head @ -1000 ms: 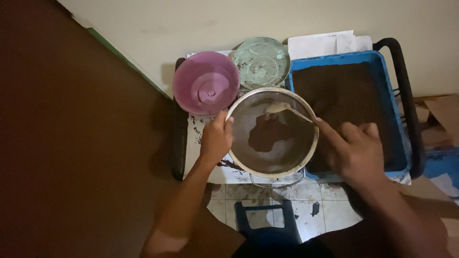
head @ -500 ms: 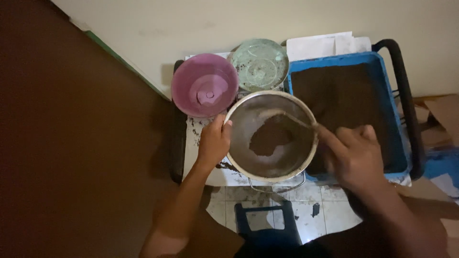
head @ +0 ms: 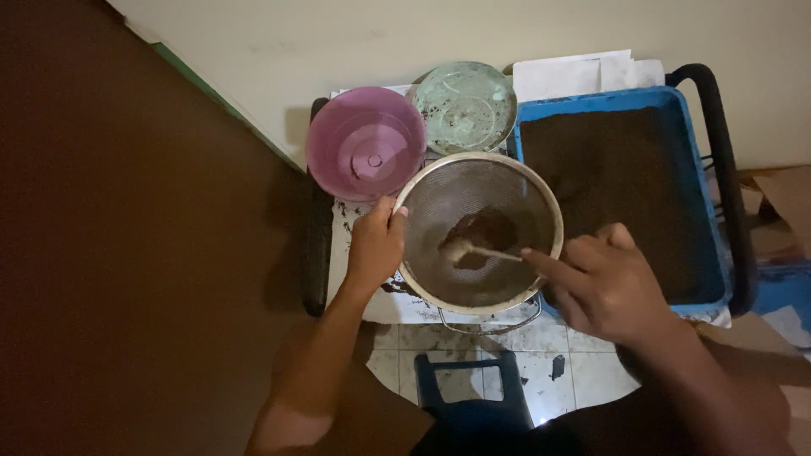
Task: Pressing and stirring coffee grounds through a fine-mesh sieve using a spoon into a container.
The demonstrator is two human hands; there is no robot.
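Left hand [head: 376, 247] fingers clamp the metal sieve [head: 478, 232] rim, steadying it; right hand [head: 610, 283] fingers pinch a spoon [head: 477, 250] (bowl in dark powder [head: 483, 232]) beyond their tips.

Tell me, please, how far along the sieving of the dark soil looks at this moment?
Done: most of the round metal sieve shows bare mesh. In hand: the left hand grips the sieve's rim while the right hand works a small spoon through a dark clump at the centre. Left: that clump, and the blue rectangular tray is full of dark soil.
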